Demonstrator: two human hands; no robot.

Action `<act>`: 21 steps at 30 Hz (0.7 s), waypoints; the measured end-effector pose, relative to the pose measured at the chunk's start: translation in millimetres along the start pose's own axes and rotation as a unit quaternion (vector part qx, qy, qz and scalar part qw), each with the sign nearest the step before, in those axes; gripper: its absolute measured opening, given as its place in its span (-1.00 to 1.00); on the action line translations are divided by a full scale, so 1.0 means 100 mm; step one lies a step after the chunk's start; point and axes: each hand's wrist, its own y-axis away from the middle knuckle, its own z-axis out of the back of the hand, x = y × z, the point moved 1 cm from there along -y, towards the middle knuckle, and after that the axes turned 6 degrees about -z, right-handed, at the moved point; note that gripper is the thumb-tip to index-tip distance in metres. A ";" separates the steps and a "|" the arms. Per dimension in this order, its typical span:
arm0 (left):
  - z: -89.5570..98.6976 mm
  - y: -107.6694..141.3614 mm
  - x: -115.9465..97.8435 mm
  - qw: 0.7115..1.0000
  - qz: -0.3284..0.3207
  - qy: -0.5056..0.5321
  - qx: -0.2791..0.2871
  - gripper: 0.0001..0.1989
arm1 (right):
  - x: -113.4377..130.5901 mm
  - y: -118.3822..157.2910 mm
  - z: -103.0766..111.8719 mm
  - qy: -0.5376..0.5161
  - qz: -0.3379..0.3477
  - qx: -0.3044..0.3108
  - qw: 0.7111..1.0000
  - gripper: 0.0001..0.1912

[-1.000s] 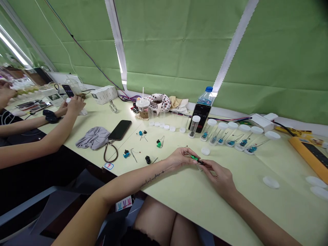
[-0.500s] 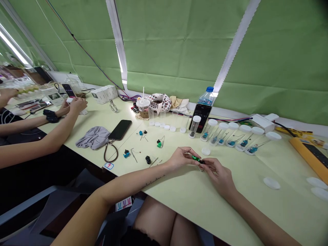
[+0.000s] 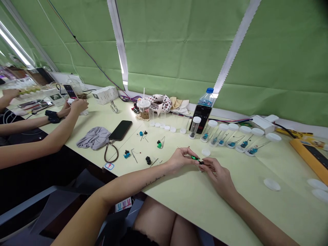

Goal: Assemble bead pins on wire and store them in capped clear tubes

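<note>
The small green-and-black component (image 3: 195, 158) sits between my hands, held just above the pale green table (image 3: 246, 208). Beyond it, clear plastic tubes (image 3: 232, 136) stand in a leaning row, with blue parts inside and white caps at their tops. To my left lie loose blue and black parts, including a black knob (image 3: 148, 160). A white cap (image 3: 205, 152) lies just beyond my hands.

My left hand (image 3: 182, 160) and right hand (image 3: 216, 175) are close together, both narrowed to a pinch. The left grips the green body between thumb and fingers, and the fingertips (image 3: 204, 163) of the right close on the black end. I cannot see exactly how they meet there, as my fingers hide it.

The component looks very light and its body stiff, but the smooth surface could slip. A thin wire (image 3: 183, 148) extends from it and looks easy to bend, so the body, not the wire, looks like the place to hold.
</note>
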 end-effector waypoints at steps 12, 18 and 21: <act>-0.01 0.00 0.00 0.998 0.032 0.053 -0.014 -0.58 | -0.02 0.01 -0.01 0.081 0.080 -0.053 0.992 -0.82; 0.04 0.00 0.00 0.995 0.063 0.072 0.011 -0.59 | -0.01 0.02 -0.01 0.098 0.107 -0.047 0.988 -0.84; 0.06 -0.01 0.02 0.996 0.060 0.072 0.015 -0.59 | 0.00 0.02 -0.02 0.097 0.100 -0.048 0.989 -0.83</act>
